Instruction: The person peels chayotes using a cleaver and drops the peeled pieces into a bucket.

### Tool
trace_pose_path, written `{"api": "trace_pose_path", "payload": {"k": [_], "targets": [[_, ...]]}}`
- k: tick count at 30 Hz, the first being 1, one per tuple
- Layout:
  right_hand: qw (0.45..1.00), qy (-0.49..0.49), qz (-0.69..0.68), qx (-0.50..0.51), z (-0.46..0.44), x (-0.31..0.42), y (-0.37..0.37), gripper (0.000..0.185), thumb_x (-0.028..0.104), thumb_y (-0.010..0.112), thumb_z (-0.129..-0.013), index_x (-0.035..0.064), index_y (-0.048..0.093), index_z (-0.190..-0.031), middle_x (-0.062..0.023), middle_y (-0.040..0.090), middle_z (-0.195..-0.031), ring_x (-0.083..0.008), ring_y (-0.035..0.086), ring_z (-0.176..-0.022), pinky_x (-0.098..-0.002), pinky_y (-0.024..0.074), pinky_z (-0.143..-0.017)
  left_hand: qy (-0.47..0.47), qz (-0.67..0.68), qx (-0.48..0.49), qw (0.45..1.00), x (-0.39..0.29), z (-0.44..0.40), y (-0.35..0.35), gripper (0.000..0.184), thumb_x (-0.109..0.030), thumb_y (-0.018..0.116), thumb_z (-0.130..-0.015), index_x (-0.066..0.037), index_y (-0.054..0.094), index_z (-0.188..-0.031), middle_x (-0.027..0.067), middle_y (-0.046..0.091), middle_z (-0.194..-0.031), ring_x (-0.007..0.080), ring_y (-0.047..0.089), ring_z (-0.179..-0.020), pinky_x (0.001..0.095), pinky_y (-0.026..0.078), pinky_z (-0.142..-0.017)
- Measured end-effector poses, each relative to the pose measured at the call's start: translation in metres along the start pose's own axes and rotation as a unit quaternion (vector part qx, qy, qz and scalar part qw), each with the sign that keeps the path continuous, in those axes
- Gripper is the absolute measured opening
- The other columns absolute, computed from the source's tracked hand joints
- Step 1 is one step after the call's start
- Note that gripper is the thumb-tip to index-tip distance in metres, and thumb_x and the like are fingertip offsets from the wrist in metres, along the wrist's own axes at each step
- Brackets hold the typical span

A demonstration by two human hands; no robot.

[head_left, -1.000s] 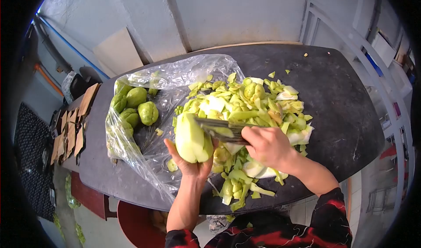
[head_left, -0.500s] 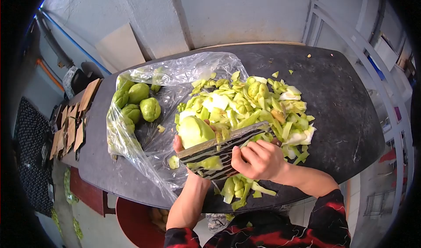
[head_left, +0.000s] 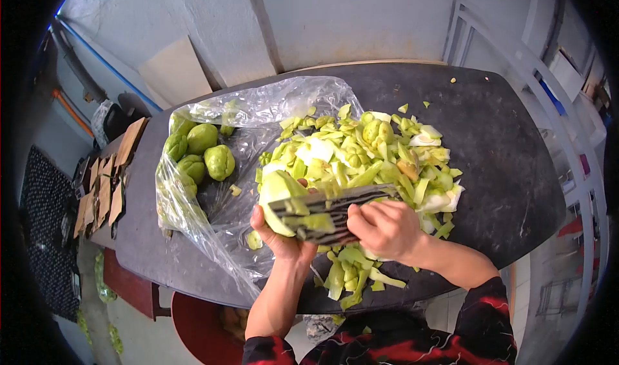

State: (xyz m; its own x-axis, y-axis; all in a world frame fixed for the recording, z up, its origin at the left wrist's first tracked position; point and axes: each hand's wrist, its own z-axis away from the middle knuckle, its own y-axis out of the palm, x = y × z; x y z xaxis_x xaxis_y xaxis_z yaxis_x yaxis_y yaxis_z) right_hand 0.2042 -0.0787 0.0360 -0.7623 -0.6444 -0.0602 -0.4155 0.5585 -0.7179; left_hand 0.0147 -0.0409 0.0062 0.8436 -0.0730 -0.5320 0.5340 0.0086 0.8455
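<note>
A partly peeled chayote [head_left: 276, 189], pale green, rests in my left hand [head_left: 284, 239], with the thumb along its near left side. My right hand [head_left: 388, 231] is closed round the handle of a broad cleaver [head_left: 325, 218] with dark wavy stripes on its blade. The blade lies across the right side of the chayote, with bits of peel stuck to its face. The blade hides some of my left fingers. Beyond the cleaver spreads a large heap of peelings and pale pieces [head_left: 348, 149]. A smaller pile of peelings [head_left: 351, 275] lies at the table's near edge.
Several whole chayotes [head_left: 220, 162] sit in an open clear plastic bag [head_left: 290, 94] on the left of the dark table [head_left: 509, 171]. Below the near edge stands a red tub [head_left: 193, 326]. A grey metal railing [head_left: 516, 62] runs along the right.
The cleaver has shifted slightly and turned so its blade sits more level against the chayote. The chayote has tilted in my left hand, showing more of its pale side.
</note>
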Motion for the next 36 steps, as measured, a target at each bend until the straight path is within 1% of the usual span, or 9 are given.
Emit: {"api": "trace_pose_path", "payload": {"k": [4,9,16,18,25,27,29,31,36], "targets": [[1.000,-0.010,-0.019,-0.003,-0.002,0.009,-0.011,0.007,0.008,0.061,-0.083,0.0059,0.058,-0.090,0.0006,0.052,-0.064,-0.0128,0.062,-0.057,-0.0276,0.0514,-0.048,-0.016,0.022,0.080,0.996,0.000,-0.001,-0.011,0.081,-0.066,0.061,-0.078,-0.010,0.053,-0.136,0.0143,0.062,-0.125,0.0298,0.062,-0.109,0.0451,0.052,-0.096],[0.996,0.066,-0.056,0.022,0.000,-0.014,0.008,0.006,0.006,0.060,-0.084,0.0064,0.054,-0.086,-0.0017,0.053,-0.059,-0.0178,0.063,-0.050,-0.0321,0.0519,-0.044,-0.010,0.054,0.031,0.998,-0.001,0.002,0.009,0.085,-0.065,0.064,-0.076,-0.010,0.050,-0.140,0.0136,0.062,-0.126,0.0287,0.060,-0.115,0.0453,0.046,-0.104],[0.996,-0.003,-0.086,-0.037,-0.004,0.005,-0.014,0.008,0.008,0.062,-0.082,0.0058,0.055,-0.086,-0.0009,0.053,-0.059,-0.0159,0.061,-0.049,-0.0298,0.0501,-0.043,0.024,-0.020,0.092,0.995,-0.002,0.000,0.000,0.095,-0.067,0.065,-0.072,-0.006,0.045,-0.143,0.0172,0.063,-0.120,0.0298,0.064,-0.105,0.0443,0.056,-0.089],[0.996,0.029,-0.082,-0.018,-0.001,-0.006,0.003,0.008,0.008,0.061,-0.082,0.0062,0.053,-0.084,-0.0015,0.053,-0.058,-0.0160,0.060,-0.048,-0.0297,0.0497,-0.041,0.023,-0.052,0.154,0.986,-0.004,-0.001,-0.007,0.092,-0.068,0.059,-0.081,-0.006,0.041,-0.147,0.0140,0.050,-0.143,0.0313,0.055,-0.124,0.0524,0.051,-0.099],[0.997,0.046,-0.048,-0.034,0.001,-0.014,0.009,0.008,0.006,0.058,-0.087,0.0077,0.052,-0.083,-0.0008,0.053,-0.057,-0.0144,0.058,-0.043,-0.0310,0.0459,-0.035,0.007,-0.029,0.184,0.983,-0.005,-0.001,0.001,0.096,-0.068,0.063,-0.077,-0.006,0.042,-0.146,0.0138,0.048,-0.146,0.0324,0.051,-0.130,0.0518,0.047,-0.105],[0.997,0.047,-0.061,-0.025,-0.001,-0.016,0.004,0.009,0.008,0.058,-0.091,0.0066,0.051,-0.085,-0.0016,0.053,-0.056,-0.0135,0.056,-0.042,-0.0309,0.0453,-0.035,-0.013,-0.014,0.122,0.992,-0.001,0.002,0.002,0.101,-0.065,0.068,-0.070,-0.006,0.040,-0.147,0.0147,0.055,-0.133,0.0334,0.058,-0.117,0.0527,0.051,-0.095],[0.984,0.150,-0.077,0.061,0.005,-0.034,0.019,0.007,0.008,0.058,-0.091,0.0077,0.051,-0.088,-0.0068,0.060,-0.061,-0.0185,0.061,-0.045,-0.0332,0.0471,-0.037,-0.091,0.069,0.231,0.966,0.001,-0.005,-0.016,0.103,-0.064,0.069,-0.070,-0.006,0.037,-0.148,0.0160,0.058,-0.126,0.0342,0.061,-0.107,0.0513,0.056,-0.087],[0.975,0.188,-0.073,0.098,0.007,-0.038,0.015,0.020,0.002,0.066,-0.077,0.0059,0.050,-0.087,-0.0090,0.063,-0.069,-0.0319,0.064,-0.058,-0.0402,0.0513,-0.051,-0.067,0.043,0.196,0.977,-0.004,-0.002,-0.001,0.104,-0.067,0.067,-0.071,-0.005,0.036,-0.149,0.0162,0.059,-0.119,0.0331,0.063,-0.099,0.0472,0.058,-0.078],[0.985,0.145,-0.073,0.057,0.002,-0.025,0.010,0.016,0.002,0.063,-0.078,0.0070,0.049,-0.085,-0.0069,0.062,-0.066,-0.0271,0.066,-0.057,-0.0375,0.0515,-0.048,-0.033,0.074,0.063,0.995,-0.007,-0.004,0.007,0.093,-0.072,0.059,-0.080,-0.009,0.043,-0.146,0.0093,0.061,-0.121,0.0269,0.061,-0.102,0.0430,0.049,-0.087]]}}
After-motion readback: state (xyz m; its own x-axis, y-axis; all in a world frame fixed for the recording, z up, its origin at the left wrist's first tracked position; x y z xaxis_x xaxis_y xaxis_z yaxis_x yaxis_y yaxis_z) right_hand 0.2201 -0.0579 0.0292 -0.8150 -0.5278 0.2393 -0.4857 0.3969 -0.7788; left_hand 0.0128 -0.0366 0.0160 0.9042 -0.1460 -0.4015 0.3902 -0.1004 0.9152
